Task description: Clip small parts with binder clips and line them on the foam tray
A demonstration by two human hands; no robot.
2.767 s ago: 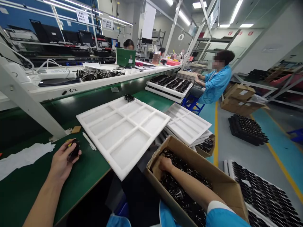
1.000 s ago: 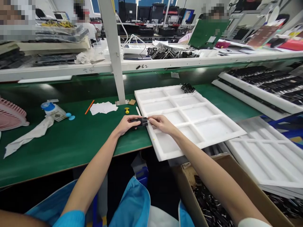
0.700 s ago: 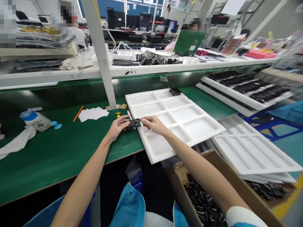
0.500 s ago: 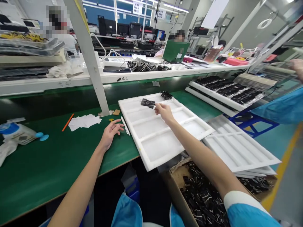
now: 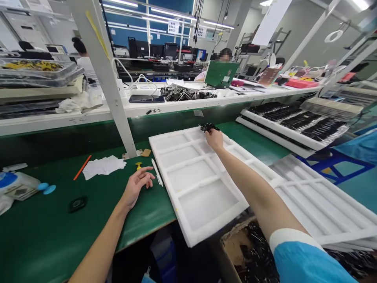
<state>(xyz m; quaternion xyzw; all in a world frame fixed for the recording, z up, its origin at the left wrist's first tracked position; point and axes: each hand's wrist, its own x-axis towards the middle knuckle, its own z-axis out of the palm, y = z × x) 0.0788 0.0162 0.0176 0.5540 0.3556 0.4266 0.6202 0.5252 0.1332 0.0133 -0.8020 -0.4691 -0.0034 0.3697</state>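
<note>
A white foam tray [image 5: 203, 188] with several shallow compartments lies on the green bench and hangs over its front edge. My right hand [image 5: 214, 138] reaches to the tray's far corner and touches a small pile of black binder clips [image 5: 207, 127] there; whether it still grips one is hidden by the fingers. My left hand [image 5: 136, 185] rests on the bench left of the tray, fingers loosely apart and holding nothing. A small black round part [image 5: 77, 204] lies on the bench further left.
A white pen [image 5: 157, 177] and a yellow piece [image 5: 138, 165] lie beside the tray. White paper scraps [image 5: 103, 166] and an orange pencil [image 5: 82, 167] sit further left. A cardboard box of black clips [image 5: 250, 255] stands below, stacked foam trays [image 5: 324, 200] to the right, and a white post [image 5: 108, 82] rises behind.
Both hands held a black clip together at the tray's near-left edge; my right hand then carried it to the far corner pile, while my left hand let go and settled on the bench.
</note>
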